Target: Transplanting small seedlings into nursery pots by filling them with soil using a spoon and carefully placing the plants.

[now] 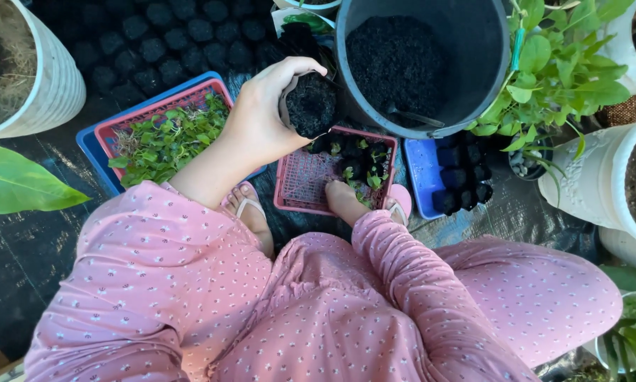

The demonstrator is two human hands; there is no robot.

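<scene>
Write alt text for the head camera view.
The left hand holds a small soil-filled bag above a pink tray of seedlings, where the right hand reaches. A grey bucket of dark soil stands behind.

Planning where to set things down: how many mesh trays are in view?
2. One tray with loose seedlings lies left, under the left hand; the other tray sits centre, by the right hand. More may be hidden.

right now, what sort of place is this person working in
Most likely a home garden or small plant nursery corner. A big bucket of dark soil stands ahead, trays of green seedlings lie on the ground, and the left hand holds a small black bag of soil.
</scene>
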